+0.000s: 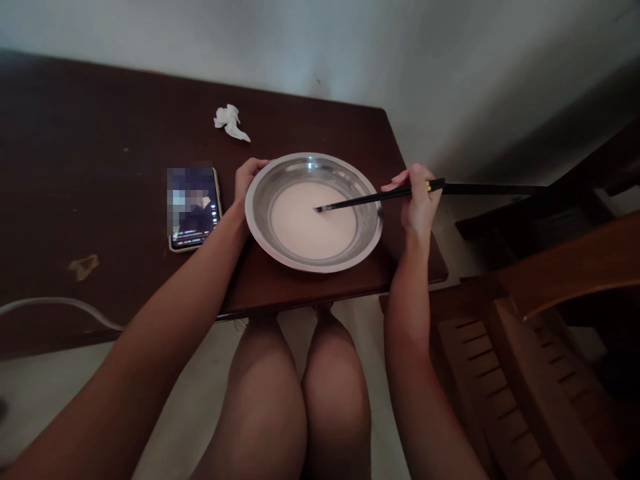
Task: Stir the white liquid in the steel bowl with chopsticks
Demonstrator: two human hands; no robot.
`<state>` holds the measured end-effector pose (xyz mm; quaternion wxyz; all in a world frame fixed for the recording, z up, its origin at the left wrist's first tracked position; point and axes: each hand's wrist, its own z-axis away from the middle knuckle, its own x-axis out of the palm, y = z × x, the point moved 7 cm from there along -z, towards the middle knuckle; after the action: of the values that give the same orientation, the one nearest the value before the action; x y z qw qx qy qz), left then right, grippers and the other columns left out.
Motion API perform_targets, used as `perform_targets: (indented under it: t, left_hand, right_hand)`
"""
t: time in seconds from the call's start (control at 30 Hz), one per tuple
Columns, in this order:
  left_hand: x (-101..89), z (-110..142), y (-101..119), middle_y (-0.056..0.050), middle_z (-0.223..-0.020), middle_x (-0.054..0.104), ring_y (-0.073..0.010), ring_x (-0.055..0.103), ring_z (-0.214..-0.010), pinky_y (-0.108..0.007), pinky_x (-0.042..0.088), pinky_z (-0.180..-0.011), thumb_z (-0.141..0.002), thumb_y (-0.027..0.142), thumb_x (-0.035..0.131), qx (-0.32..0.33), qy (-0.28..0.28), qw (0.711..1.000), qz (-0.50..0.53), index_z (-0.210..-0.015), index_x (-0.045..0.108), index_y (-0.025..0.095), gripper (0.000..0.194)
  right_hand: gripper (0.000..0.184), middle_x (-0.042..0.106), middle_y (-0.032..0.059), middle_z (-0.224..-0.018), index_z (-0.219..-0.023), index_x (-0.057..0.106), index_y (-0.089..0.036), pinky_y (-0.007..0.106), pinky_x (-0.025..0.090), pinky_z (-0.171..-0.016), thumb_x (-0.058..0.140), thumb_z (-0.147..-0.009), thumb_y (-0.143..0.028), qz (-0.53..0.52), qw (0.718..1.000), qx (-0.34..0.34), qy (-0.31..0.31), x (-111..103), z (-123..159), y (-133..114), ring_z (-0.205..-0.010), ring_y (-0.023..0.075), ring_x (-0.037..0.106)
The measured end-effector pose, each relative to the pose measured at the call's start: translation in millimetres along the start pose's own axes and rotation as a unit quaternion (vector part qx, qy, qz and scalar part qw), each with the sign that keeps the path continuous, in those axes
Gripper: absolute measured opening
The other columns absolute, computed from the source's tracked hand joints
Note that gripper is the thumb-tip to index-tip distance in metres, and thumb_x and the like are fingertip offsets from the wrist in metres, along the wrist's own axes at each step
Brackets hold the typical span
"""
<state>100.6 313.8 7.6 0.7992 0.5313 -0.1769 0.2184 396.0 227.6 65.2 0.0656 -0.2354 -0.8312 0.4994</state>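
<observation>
A wide metal bowl [257, 223] stands near the front edge of the dark wooden table, holding a smooth, pale cream-coloured liquid [305, 233]. My left hand [246, 179] grips the bowl at its left rim; some of its fingers are hidden behind the metal. In my right hand [419, 203], closed beyond the bowl's right side, is a pair of black chopsticks [370, 198] with yellow bands near the upper end. They slant down to the left over the bowl, and their tips meet the liquid near its middle.
A lit phone [195, 210] lies left of the bowl. Behind it sits a crumpled white tissue [231, 122]. A brownish scrap or stain [84, 267] and a white cable [65, 301] are farther left. A wall rises behind the table [310, 127]; a slatted wooden chair [493, 373] stands at right.
</observation>
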Motion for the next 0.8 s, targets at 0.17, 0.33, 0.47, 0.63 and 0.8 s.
perform_targets:
  t: [0.17, 0.33, 0.47, 0.63, 0.8]
  left_hand:
    - [0.3, -0.9, 0.3, -0.001, -0.054, 0.062, -0.0195, 0.068, -0.069, -0.03, 0.056, -0.076, -0.091, 0.014, 0.052, 0.005, -0.01, 1.0, -0.006, -0.06, 0.062, 0.022, 0.033]
    - [-0.2, -2.4, 0.5, -0.002, -0.053, 0.062, -0.0193, 0.064, -0.065, -0.03, 0.054, -0.072, -0.09, 0.013, 0.052, 0.004, -0.005, 1.0, -0.016, -0.062, 0.063, 0.023, 0.031]
    - [-1.6, -4.4, 1.0, -0.003, -0.055, 0.063, -0.0215, 0.066, -0.069, -0.032, 0.054, -0.072, -0.087, 0.015, 0.053, 0.018, 0.0, 1.0, -0.025, -0.063, 0.063, 0.023, 0.028]
    - [-1.6, -7.3, -1.2, -0.003, -0.059, 0.066, -0.0224, 0.07, -0.074, -0.033, 0.054, -0.08, -0.086, 0.017, 0.056, 0.022, -0.018, 0.999, -0.026, -0.063, 0.063, 0.022, 0.025]
    - [-0.5, -5.7, -1.1, -0.003, -0.058, 0.064, -0.0209, 0.071, -0.074, -0.03, 0.055, -0.081, -0.09, 0.014, 0.053, 0.007, -0.018, 1.0, -0.019, -0.062, 0.064, 0.021, 0.031]
  right_hand:
    - [0.059, 0.068, -0.0014, -0.067, -0.075, 0.068, -0.028, 0.041, 0.065, -0.076, 0.054, -0.088, -0.084, 0.007, 0.998, 0.007, -0.064, 9.5, 3.6, -1.2, -0.076, 0.0208, 0.079]
    - [0.063, 0.068, -0.0001, -0.072, -0.077, 0.066, -0.028, 0.042, 0.063, -0.077, 0.048, -0.088, -0.087, 0.024, 0.999, -0.014, -0.017, 2.4, -0.5, -0.4, -0.077, 0.0212, 0.078]
    - [0.062, 0.065, -0.0008, -0.067, -0.074, 0.065, -0.027, 0.041, 0.063, -0.073, 0.049, -0.09, -0.085, 0.006, 0.999, -0.006, -0.031, 3.9, 1.8, -1.5, -0.073, 0.0207, 0.078]
    - [0.057, 0.07, -0.0009, -0.071, -0.078, 0.068, -0.028, 0.044, 0.065, -0.084, 0.054, -0.09, -0.081, 0.008, 0.999, 0.011, -0.048, 8.4, 2.8, 0.0, -0.081, 0.0213, 0.08]
    - [0.063, 0.066, 0.0001, -0.066, -0.072, 0.066, -0.027, 0.045, 0.066, -0.081, 0.048, -0.09, -0.085, -0.011, 1.0, 0.01, -0.011, 1.5, 0.4, 1.7, -0.079, 0.0227, 0.08]
